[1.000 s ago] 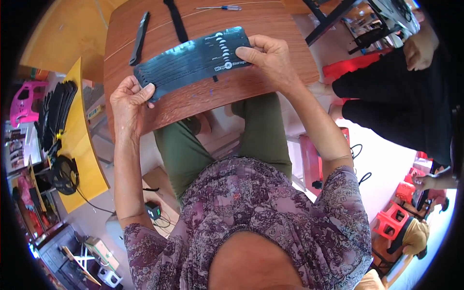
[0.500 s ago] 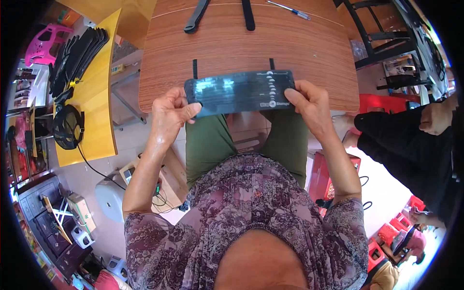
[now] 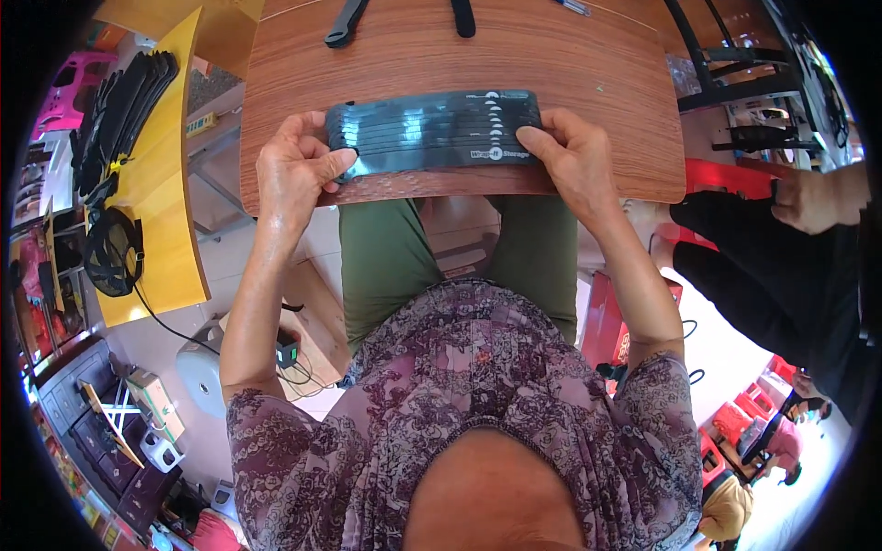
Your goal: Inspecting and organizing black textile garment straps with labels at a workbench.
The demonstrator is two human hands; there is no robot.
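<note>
A flat, glossy dark pack of straps (image 3: pixel 423 138), lined with long parallel ridges and marked with pale print near its right end, is held level over the near part of the brown wooden table (image 3: pixel 441 64). My left hand (image 3: pixel 296 174) pinches its left end, thumb on top. At the right end my right hand (image 3: pixel 577 167) grips the same way. Whether the pack rests on the wood or hovers just above it, I cannot tell. Farther off lie a dark looped strap (image 3: pixel 345 24) and a second black strap (image 3: pixel 463 16).
A pen (image 3: pixel 575 6) lies at the far edge. On the left, a yellow table (image 3: pixel 170 248) carries a pile of black straps (image 3: pixel 138 110) and a black mesh fan (image 3: pixel 112 253). A black metal frame stands far right. Nearby at right sits another person in black trousers (image 3: pixel 763 266).
Both hands have carried the pack away from me, farther over the table. Two short dark strips that stuck out beyond its far edge are now covered. The view has shifted slightly.
</note>
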